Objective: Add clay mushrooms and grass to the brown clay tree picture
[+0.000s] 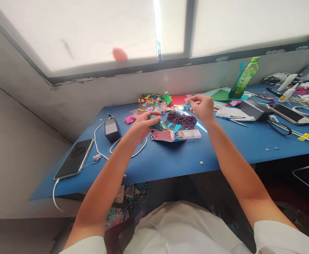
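My left hand (143,124) is closed around a teal, clay-like lump (157,125) above the craft board (162,135). Dark purple, petal-like pieces (182,120) and strips of light blue cover the back of that board. A clear plastic case (186,134) lies across its front right corner. To the right and higher up, my right hand (204,107) pinches a small clear wrapper with something blue in it (188,102); the fingers partly hide it.
On the blue table (143,167) a phone (75,158) and a black adapter (112,129) with white cable lie left. A green bottle (244,79), a dark box (256,110), another phone (292,113) and a glue bottle (288,93) are right. A pink packet (130,119) lies behind my left hand.
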The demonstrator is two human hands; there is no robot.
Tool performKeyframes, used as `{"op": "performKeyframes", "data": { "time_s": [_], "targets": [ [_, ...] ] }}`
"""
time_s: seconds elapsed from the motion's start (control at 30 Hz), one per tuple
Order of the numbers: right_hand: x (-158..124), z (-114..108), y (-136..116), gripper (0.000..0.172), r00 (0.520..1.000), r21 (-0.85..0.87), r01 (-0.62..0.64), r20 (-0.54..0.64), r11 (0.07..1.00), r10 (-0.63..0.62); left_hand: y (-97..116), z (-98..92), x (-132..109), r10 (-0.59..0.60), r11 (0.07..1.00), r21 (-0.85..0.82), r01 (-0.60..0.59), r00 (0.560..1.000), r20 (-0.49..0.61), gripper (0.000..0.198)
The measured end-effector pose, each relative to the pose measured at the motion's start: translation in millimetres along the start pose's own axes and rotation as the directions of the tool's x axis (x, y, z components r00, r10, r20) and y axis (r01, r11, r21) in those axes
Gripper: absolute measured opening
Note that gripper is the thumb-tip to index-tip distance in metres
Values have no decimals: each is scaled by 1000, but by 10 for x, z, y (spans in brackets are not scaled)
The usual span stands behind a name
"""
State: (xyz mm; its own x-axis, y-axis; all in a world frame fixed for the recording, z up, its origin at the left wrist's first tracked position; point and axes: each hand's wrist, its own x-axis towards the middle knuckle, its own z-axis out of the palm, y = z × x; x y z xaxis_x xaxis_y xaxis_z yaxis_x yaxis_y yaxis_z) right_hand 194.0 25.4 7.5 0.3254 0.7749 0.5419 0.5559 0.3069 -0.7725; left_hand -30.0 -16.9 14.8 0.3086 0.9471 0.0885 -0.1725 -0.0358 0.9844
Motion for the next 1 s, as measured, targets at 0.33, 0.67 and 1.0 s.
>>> {"op": "performKeyframes", "data": {
  "time_s": [0.33,0.67,1.0],
  "targets": [
    [142,-5,204,32,987,-237,-162,-45,958,155,-29,27,16,9,999,48,-8,999,-40,12],
    [175,-114,298,44,952,-404,-288,-20,869,306,-138,90,26,114,947,312,-73,987,-116,18],
    [-315,111,-263,41,893,-151,61,451,987,14,-147,92,-4,260,928,315,-200,952,-161,24]
  ]
}}
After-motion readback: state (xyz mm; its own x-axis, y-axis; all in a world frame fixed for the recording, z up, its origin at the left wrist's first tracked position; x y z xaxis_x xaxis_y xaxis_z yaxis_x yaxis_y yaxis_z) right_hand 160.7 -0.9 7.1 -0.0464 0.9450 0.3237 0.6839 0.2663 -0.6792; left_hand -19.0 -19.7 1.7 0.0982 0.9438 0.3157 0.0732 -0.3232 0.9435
